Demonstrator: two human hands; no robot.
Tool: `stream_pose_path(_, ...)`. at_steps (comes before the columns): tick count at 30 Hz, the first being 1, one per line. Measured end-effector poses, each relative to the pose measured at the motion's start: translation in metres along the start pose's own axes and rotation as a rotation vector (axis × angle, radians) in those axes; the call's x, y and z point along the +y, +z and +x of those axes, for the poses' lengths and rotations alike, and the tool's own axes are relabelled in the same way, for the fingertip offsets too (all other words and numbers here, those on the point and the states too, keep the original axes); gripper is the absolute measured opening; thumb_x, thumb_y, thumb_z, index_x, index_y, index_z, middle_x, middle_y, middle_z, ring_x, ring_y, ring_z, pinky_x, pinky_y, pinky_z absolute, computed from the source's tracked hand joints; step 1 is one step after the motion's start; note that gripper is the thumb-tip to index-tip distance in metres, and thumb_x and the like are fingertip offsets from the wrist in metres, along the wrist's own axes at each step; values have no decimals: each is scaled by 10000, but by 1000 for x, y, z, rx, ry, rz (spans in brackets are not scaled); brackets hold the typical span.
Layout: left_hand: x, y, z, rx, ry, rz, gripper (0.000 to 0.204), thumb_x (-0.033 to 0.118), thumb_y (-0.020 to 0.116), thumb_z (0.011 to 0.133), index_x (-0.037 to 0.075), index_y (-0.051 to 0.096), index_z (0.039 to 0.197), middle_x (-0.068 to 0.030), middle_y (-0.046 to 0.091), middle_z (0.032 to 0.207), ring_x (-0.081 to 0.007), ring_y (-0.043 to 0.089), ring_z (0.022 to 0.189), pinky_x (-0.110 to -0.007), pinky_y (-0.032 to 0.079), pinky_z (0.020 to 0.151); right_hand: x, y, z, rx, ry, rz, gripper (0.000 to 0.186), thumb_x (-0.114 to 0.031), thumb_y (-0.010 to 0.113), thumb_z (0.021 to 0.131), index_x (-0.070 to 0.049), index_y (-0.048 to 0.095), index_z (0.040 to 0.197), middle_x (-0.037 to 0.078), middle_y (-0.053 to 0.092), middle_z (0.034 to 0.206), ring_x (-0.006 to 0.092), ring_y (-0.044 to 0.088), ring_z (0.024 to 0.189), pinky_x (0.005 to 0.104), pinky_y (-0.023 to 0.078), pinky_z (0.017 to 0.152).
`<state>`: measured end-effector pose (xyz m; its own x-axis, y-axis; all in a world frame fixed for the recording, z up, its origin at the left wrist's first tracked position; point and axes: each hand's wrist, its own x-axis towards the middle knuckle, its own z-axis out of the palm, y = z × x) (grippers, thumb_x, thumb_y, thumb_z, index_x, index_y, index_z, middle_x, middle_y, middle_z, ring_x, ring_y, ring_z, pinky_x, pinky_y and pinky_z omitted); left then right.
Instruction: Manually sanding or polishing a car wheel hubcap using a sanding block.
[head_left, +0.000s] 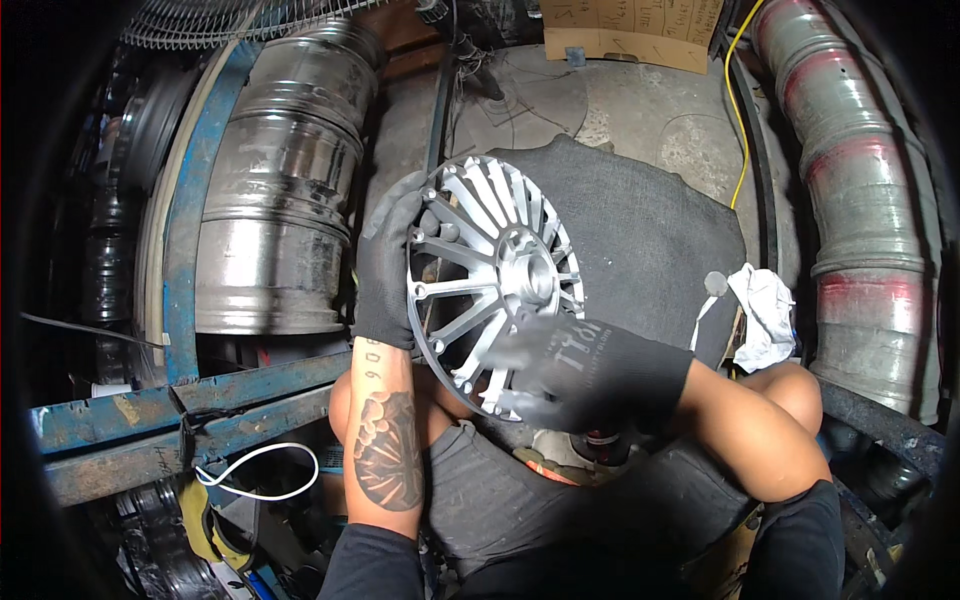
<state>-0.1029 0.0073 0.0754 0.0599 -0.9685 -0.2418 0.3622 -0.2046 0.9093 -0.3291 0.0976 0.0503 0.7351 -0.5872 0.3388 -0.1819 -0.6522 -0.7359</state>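
Note:
A silver multi-spoke wheel face (448, 290) with a raised round hub stands tilted above my lap. My left hand (386, 270), in a dark glove, grips its left edge, with some fingertips showing behind the spokes. In front of the lower right spokes is my right hand (600, 375), also gloved in black with pale print on its back. Motion blurs its fingers, so whether they touch the spokes or hold anything is unclear. Part of the wheel's lower right is hidden behind this hand.
Shiny metal wheel barrels (285, 190) are stacked at left beside a blue metal frame (188, 220). More barrels (860, 200) with red marks line the right. A black mat (650, 230), white cloth (765, 315), yellow cord (744, 140) and cardboard (630, 45) lie ahead.

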Motion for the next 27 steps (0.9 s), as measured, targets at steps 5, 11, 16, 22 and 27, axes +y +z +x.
stream_pose_path(5,8,10,-3,75,44,68,368,137,629,1030,-44,591,1349,-74,668,940,-111,660,750,-266,623,734,6,-3,6,-24,11,130,392,-263,629,997,-7,687,1290,233,530,1547,412,493,1441,482,366,1230)
stream_pose_path(11,4,-6,2,38,-12,23,380,129,631,1031,-40,586,1368,-67,659,989,-107,644,788,-264,623,780,1,-9,-2,-160,169,59,301,-228,613,998,-50,743,1203,183,696,1322,376,616,1298,467,457,1151)
stream_pose_path(16,5,-10,-1,70,32,38,368,145,625,1032,-29,591,1354,-75,677,1034,-109,685,828,-250,627,769,-16,-39,12,-52,560,402,345,-369,609,1047,-72,742,1159,225,745,960,397,724,978,478,561,899)
stream_pose_path(22,5,-5,4,-21,-9,17,381,150,628,1035,-19,586,1375,-76,664,983,-105,650,772,-239,590,687,-5,-27,16,-25,644,413,348,-346,633,1052,-37,726,1183,186,714,877,259,687,816,399,545,787)
stream_pose_path(27,16,12,-18,-115,-46,181,418,158,631,1022,-15,586,1400,-66,672,1036,-86,637,781,-205,540,680,-1,-23,12,16,481,571,294,-275,658,1044,15,700,1060,121,713,896,110,644,857,324,531,795)
